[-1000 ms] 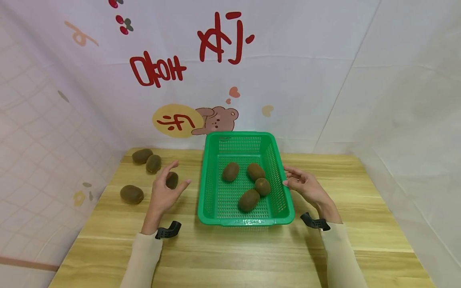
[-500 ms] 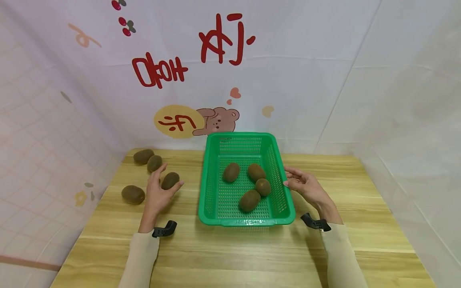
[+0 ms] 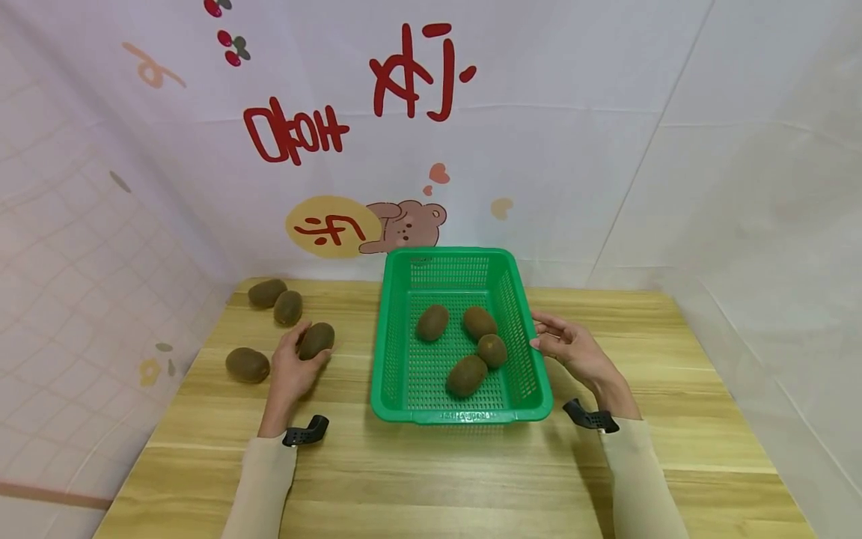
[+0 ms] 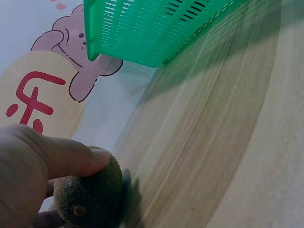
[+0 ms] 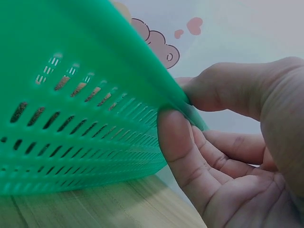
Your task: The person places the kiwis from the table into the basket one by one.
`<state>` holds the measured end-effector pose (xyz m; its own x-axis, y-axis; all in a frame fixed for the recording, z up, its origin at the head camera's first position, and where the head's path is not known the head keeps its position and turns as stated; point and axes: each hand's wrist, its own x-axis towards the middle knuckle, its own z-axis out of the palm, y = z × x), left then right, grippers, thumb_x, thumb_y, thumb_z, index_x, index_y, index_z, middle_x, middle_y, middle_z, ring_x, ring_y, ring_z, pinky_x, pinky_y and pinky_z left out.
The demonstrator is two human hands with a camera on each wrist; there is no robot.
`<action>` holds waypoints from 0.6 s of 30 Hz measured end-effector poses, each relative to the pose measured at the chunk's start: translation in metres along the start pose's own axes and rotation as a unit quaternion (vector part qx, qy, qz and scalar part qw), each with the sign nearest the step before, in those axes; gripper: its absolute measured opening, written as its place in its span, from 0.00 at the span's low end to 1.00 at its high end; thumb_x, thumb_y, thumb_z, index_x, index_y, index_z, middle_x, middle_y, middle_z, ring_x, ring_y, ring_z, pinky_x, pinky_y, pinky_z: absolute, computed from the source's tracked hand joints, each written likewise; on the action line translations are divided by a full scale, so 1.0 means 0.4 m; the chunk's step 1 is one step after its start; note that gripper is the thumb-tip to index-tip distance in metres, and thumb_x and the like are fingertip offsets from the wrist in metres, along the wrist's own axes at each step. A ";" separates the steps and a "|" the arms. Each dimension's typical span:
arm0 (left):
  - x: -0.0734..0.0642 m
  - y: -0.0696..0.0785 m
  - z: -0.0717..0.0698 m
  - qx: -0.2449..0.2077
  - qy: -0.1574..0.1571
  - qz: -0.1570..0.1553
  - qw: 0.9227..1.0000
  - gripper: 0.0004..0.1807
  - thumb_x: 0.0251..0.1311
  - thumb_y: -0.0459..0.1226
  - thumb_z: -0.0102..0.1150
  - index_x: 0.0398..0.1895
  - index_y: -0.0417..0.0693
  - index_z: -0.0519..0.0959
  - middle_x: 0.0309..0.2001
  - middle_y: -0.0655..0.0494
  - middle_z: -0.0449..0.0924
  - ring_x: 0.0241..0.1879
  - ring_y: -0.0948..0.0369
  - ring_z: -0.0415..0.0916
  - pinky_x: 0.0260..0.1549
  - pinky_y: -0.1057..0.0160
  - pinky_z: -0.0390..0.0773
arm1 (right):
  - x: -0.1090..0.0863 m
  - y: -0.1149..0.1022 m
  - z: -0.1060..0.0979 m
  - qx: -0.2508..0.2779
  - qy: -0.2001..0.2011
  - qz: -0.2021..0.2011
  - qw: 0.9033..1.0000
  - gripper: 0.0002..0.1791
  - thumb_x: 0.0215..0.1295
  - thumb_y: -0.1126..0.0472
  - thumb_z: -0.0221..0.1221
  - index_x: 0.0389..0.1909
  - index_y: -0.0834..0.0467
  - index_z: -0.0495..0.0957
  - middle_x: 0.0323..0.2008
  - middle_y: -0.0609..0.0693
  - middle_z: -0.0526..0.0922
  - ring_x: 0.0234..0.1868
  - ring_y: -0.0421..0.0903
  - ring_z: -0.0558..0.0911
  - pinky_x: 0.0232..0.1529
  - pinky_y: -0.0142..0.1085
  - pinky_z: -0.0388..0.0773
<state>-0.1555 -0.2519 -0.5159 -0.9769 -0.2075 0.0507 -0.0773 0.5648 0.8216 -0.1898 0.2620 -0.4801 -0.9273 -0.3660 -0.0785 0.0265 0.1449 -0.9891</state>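
The left hand [image 3: 292, 376], no longer spread, is gripping a kiwi [image 3: 317, 341], now in grasp but sitting outside the basket [image 3: 379, 352] to that hand's right; the right hand [image 3: 582, 355] is pinching the rim [image 3: 524, 303].

Right hand [image 5: 237, 180] pinching rim [image 5: 147, 66] of green basket [image 5: 107, 71], probably kiwis [image 5: 19, 112] behind its slots [image 5: 89, 127]

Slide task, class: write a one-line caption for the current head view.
The left hand grips a kiwi; the right hand pinches a green basket's rim, with four more kiwis inside.
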 end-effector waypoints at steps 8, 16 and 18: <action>-0.002 0.002 0.001 0.005 0.003 -0.015 1.000 0.37 0.66 0.37 0.65 0.77 0.42 0.64 0.75 0.35 0.62 0.73 0.38 0.62 0.69 0.37 0.66 | -0.002 0.006 0.000 -0.004 -0.002 -0.007 1.000 0.38 0.72 0.60 0.63 0.78 0.60 0.60 0.56 0.59 0.76 0.49 0.38 0.84 0.50 0.31 0.83; -0.004 0.007 0.003 -0.026 0.012 -0.026 0.999 0.36 0.65 0.35 0.66 0.76 0.42 0.66 0.72 0.35 0.66 0.70 0.37 0.66 0.67 0.38 0.70 | -0.001 0.002 -0.002 0.000 -0.008 -0.014 1.000 0.38 0.72 0.61 0.63 0.78 0.61 0.60 0.56 0.60 0.76 0.47 0.38 0.83 0.48 0.31 0.83; -0.007 0.013 0.000 -0.033 0.012 -0.033 0.999 0.36 0.65 0.36 0.67 0.76 0.42 0.67 0.72 0.35 0.66 0.70 0.37 0.67 0.67 0.38 0.70 | 0.000 0.003 -0.001 0.001 -0.009 -0.016 1.000 0.37 0.72 0.61 0.63 0.78 0.61 0.60 0.55 0.60 0.76 0.46 0.38 0.83 0.46 0.30 0.83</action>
<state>-0.1533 -0.2484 -0.5117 -0.9651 -0.2618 0.0070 -0.1283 0.4959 0.8589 -0.1901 0.2626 -0.4811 -0.9206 -0.3875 -0.0484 -0.0030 0.1311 -0.9914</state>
